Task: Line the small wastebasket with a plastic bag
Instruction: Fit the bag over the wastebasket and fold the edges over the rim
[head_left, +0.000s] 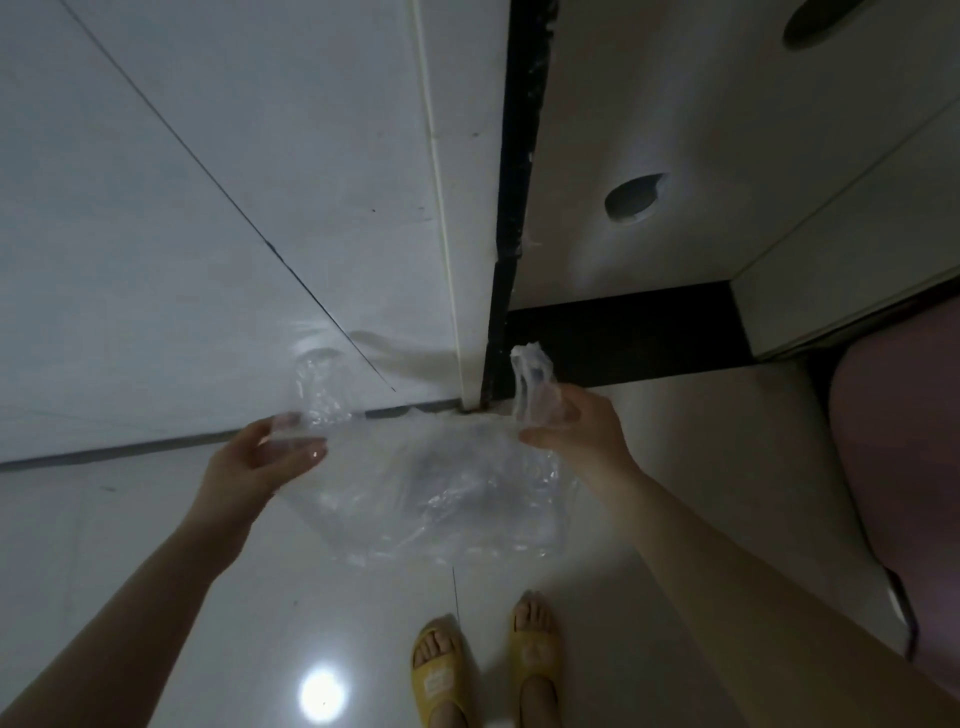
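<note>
plastic bag (436, 493), clear and crumpled, hangs mid-frame above the glossy floor (156, 571) as we pinch its handles, left hand (260, 457) grasping one side, right hand (576, 426) the other, with yellow slippers (441, 670) below.

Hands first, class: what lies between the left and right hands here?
In the head view, the clear plastic bag stretches between the left hand and right hand, each gripping one side. Nothing else lies there.
</note>
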